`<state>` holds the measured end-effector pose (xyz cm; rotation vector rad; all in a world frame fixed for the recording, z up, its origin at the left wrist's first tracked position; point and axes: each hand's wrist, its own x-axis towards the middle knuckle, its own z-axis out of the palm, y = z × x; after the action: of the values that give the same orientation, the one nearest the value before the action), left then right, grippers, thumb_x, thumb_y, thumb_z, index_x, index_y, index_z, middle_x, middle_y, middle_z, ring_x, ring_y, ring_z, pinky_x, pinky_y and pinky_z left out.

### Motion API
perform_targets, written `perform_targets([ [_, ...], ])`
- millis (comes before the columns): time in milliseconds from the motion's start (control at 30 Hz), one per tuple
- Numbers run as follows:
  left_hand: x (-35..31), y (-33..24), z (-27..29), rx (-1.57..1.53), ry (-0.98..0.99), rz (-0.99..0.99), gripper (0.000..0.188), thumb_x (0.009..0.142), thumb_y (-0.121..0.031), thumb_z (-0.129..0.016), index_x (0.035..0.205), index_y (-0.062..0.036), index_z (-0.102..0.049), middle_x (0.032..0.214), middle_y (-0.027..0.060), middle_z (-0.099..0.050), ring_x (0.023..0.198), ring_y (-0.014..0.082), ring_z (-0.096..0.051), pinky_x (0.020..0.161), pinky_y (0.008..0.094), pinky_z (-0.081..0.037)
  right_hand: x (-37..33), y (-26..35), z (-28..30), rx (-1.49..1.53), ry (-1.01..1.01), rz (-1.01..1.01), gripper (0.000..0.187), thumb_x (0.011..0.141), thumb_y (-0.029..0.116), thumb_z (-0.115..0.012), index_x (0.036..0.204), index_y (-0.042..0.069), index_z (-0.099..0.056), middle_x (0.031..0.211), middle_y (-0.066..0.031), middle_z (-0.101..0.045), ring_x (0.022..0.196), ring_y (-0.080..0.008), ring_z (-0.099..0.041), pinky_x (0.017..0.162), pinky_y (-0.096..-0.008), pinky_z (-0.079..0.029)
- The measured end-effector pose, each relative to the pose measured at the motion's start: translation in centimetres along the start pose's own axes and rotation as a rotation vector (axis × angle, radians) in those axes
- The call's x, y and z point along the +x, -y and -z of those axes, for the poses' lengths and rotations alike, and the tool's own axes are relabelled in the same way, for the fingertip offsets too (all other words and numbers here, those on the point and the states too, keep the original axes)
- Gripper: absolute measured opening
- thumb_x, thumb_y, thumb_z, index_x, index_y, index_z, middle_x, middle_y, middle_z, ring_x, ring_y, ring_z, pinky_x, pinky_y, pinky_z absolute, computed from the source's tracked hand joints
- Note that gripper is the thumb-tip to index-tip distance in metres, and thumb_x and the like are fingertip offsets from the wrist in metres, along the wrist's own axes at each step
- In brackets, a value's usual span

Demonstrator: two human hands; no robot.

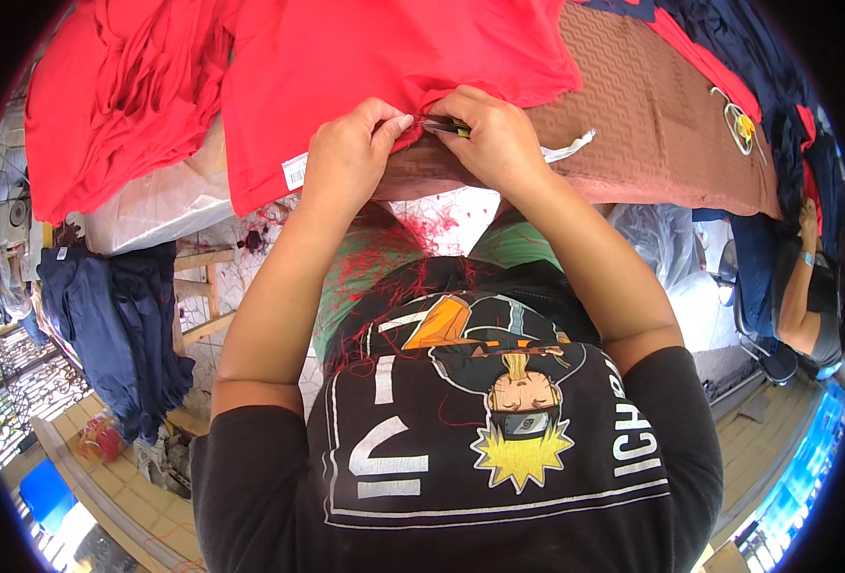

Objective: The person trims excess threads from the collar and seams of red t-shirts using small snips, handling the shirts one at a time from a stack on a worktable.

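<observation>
Snips point left, lying crosswise, clasped by right hand; left hand pinches red cloth.

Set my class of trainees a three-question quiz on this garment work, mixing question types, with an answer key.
1. True or false: the left hand is holding the looped white cord.
2. Fill in the blank: the right hand holds a pair of small, dark, pointed ____.
3. Open question: what loose material is scattered over the green fabric trousers?

Key:
1. False; it pinches the edge of the bright red fabric garment.
2. Snips.
3. Fine red threads.
</observation>
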<state>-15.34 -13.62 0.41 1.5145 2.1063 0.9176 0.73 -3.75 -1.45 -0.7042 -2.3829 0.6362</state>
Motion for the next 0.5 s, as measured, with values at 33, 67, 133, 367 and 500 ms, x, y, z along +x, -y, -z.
perform_targets([
  [33, -0.2, -0.1, 0.3, 0.018, 0.029, 0.009, 0.019, 0.091, -0.020, -0.063, 0.099, -0.0035, -0.068, 0.088, 0.0120, -0.071, 0.076, 0.0155, -0.066, 0.072, 0.0269, -0.050, 0.0, 0.2, 0.2, 0.030, 0.000, 0.013, 0.018, 0.075, 0.017, -0.072, 0.090, 0.008, -0.066, 0.084, -0.0081, -0.065, 0.073, -0.0307, -0.063, 0.065, -0.0407, -0.050],
  [67, -0.7, -0.3, 1.0, -0.063, 0.035, -0.048, 0.019, 0.090, -0.019, -0.064, 0.099, -0.0030, -0.068, 0.090, 0.0125, -0.070, 0.077, 0.0152, -0.066, 0.073, 0.0269, -0.050, -0.1, 0.5, 0.5, 0.060, 0.001, 0.027, 0.018, 0.074, 0.015, -0.071, 0.089, 0.008, -0.066, 0.084, -0.0080, -0.064, 0.073, -0.0307, -0.063, 0.064, -0.0405, -0.050],
  [133, -2.2, -0.7, 2.9, -0.230, 0.052, -0.165, 0.019, 0.090, -0.018, -0.064, 0.099, -0.0021, -0.068, 0.095, 0.0135, -0.070, 0.081, 0.0146, -0.065, 0.075, 0.0271, -0.050, -0.6, 1.8, 2.5, 0.144, 0.060, 0.053, 0.018, 0.072, 0.011, -0.072, 0.089, 0.007, -0.066, 0.083, -0.0079, -0.064, 0.073, -0.0298, -0.063, 0.064, -0.0386, -0.049],
  [367, -6.6, -2.0, 8.3, 0.053, 0.509, -0.246, 0.017, 0.088, -0.013, -0.064, 0.102, -0.0051, -0.069, 0.098, 0.0116, -0.071, 0.092, 0.0206, -0.067, 0.082, 0.0304, -0.050, -3.7, 4.7, 7.3, 0.399, 0.301, 0.054, 0.020, 0.071, -0.009, -0.069, 0.088, 0.000, -0.067, 0.082, -0.0075, -0.064, 0.076, -0.0194, -0.065, 0.067, -0.0309, -0.052],
  [500, -6.4, -2.7, 9.1, 0.210, 0.412, -0.245, 0.019, 0.089, -0.012, -0.062, 0.105, -0.0050, -0.069, 0.094, 0.0091, -0.072, 0.096, 0.0227, -0.067, 0.090, 0.0328, -0.047, -4.2, 5.3, 7.5, 0.367, 0.280, 0.071, 0.026, 0.067, -0.004, -0.070, 0.091, 0.005, -0.066, 0.085, -0.0071, -0.064, 0.080, -0.0279, -0.063, 0.068, -0.0350, -0.049],
])
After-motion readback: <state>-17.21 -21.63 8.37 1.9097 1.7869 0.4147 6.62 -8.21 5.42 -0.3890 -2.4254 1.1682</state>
